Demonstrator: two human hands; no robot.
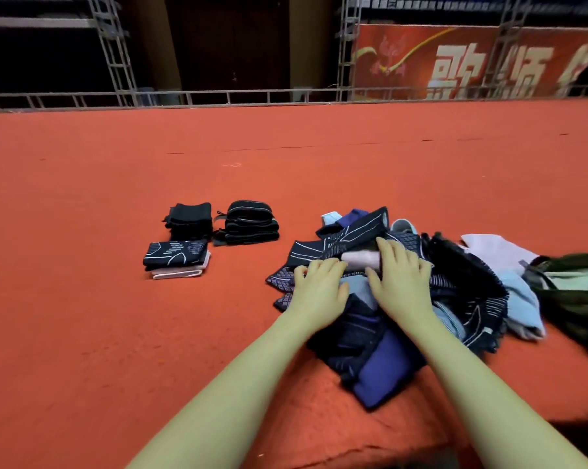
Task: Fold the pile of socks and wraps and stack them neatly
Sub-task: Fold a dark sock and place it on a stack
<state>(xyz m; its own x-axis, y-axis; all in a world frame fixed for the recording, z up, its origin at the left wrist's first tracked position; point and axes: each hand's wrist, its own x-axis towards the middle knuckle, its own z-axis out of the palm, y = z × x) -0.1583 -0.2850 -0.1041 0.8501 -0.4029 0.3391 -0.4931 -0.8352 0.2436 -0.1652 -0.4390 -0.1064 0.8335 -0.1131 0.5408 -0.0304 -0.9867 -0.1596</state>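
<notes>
Both hands are down on the pile of socks and wraps [404, 299], the sorting step by the look of it. The left hand [319, 287] lies flat, fingers relaxed, on a diamond-patterned piece [282, 277]; the right hand [402, 282] spreads open over the heap, fingertips at a pale pink roll [358, 259], gripping nothing. Well off to the left of the left hand sit three folded stacks [191, 220]. Next, I'd say: single out one item, lift it free, fold.
</notes>
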